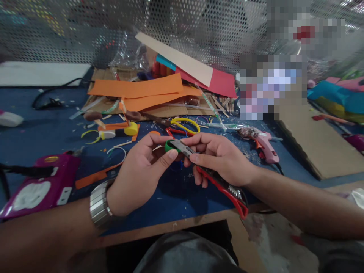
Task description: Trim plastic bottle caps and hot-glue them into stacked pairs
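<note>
Pinched between the thumb and fingers of my left hand (145,167) is a small green round cap (168,146), its open side facing up. My right hand (217,157) grips a red and black utility knife (224,185) near its front. The grey blade (180,146) points left and its tip lies at the cap's rim; I cannot tell whether it cuts in. Just beyond my fingers are yellow-handled scissors (186,124). A small orange paper build with a yellow cap (131,129) and a white cap stands past my left hand.
A purple power box (45,182) with a black plug sits at the left. The pink glue gun (265,146) lies to the right, near a cardboard sheet (321,140). Orange paper strips (136,87) and other coloured sheets are piled at the back before a perforated metal screen (85,34).
</note>
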Demonstrator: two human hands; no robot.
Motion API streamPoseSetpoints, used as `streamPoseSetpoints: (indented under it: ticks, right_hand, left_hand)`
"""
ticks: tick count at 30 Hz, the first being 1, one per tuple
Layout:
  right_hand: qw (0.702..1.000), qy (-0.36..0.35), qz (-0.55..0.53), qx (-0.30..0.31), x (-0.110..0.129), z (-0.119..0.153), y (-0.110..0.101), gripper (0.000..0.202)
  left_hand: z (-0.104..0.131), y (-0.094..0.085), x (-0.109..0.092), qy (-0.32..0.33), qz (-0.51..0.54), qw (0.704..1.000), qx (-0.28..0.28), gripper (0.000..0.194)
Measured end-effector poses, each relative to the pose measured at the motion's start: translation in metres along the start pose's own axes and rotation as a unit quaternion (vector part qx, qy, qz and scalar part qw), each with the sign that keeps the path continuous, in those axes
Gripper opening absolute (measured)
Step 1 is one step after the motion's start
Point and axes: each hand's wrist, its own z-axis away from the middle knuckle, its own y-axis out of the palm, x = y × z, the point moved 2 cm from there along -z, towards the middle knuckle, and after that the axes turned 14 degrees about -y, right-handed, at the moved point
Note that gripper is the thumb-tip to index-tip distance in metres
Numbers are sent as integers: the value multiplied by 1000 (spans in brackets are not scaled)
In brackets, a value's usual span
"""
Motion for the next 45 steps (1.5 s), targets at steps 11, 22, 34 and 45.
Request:
streamPoseSetpoints:
  ticks: [11, 22, 34, 45]
  right_hand:
    - [997, -20, 68, -7, -1, 2, 2, 41]
    - [983, -87, 159, -28, 7, 3, -5, 34]
    - [975, -98, 197, 17, 9, 4, -6, 22]
    - [995, -53, 87, 4, 6, 5, -4, 18]
  left_hand:
    - [0, -1, 6, -4, 13, 1000, -11, 28]
    - [-3, 8, -1, -44, 176, 983, 16, 28]
    - [2, 4, 5, -68, 82, 992, 69, 38]
    - [0, 2, 3, -34, 105, 993, 44, 33]
